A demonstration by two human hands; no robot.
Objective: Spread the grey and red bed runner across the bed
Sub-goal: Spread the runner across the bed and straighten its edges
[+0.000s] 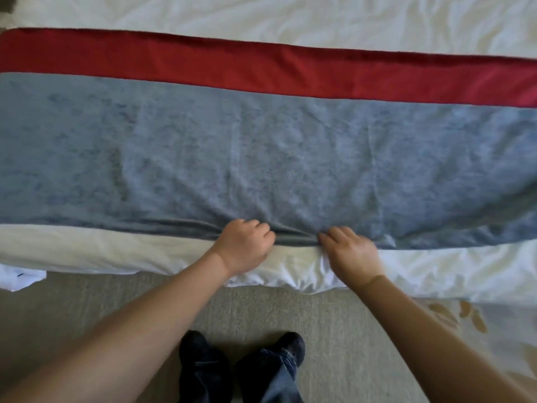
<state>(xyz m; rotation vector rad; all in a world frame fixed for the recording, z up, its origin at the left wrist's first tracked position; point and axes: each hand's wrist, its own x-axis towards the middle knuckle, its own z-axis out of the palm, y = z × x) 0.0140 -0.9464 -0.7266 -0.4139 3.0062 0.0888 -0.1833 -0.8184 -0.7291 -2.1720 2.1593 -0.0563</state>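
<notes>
The bed runner [261,152] lies flat across the white bed [116,251], reaching from the left edge of view to the right. Its wide near band is grey and a red stripe [261,68] runs along its far side. My left hand [244,248] and my right hand [350,251] sit side by side at the runner's near hem, fingers curled and pinching the grey cloth. The hem bunches into small folds between the two hands. Faint wrinkles fan out from there into the grey band.
White bedding [290,16] shows beyond the red stripe and hangs over the near bed edge. Beige carpet [116,309] lies below, with my two dark shoes [241,359] on it. A white cloth with tan leaf prints [470,318] droops at the lower right.
</notes>
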